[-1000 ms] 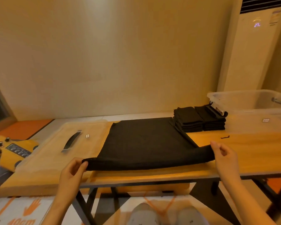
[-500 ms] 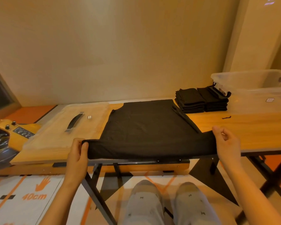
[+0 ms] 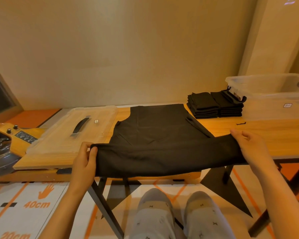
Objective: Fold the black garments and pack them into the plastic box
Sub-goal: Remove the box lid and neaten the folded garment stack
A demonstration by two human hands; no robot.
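A black garment [image 3: 155, 135] lies spread on the wooden table [image 3: 266, 135], its near edge hanging a little over the table's front. My left hand [image 3: 85, 161] pinches the garment's near left corner. My right hand [image 3: 250, 147] holds the near right corner, fingers curled over the cloth. Two stacks of folded black garments [image 3: 214, 104] stand at the back right, beside the clear plastic box [image 3: 273, 95], which looks empty from here.
The box's clear lid [image 3: 72, 130] with a dark handle lies flat on the table's left part. A yellow machine with knobs [image 3: 10, 137] sits at far left. A small black scrap [image 3: 241, 123] lies near the box. My knees are below the table edge.
Both hands have drawn the garment's near edge toward me, past the table's front edge. The view has tilted down, so the table sits higher in frame.
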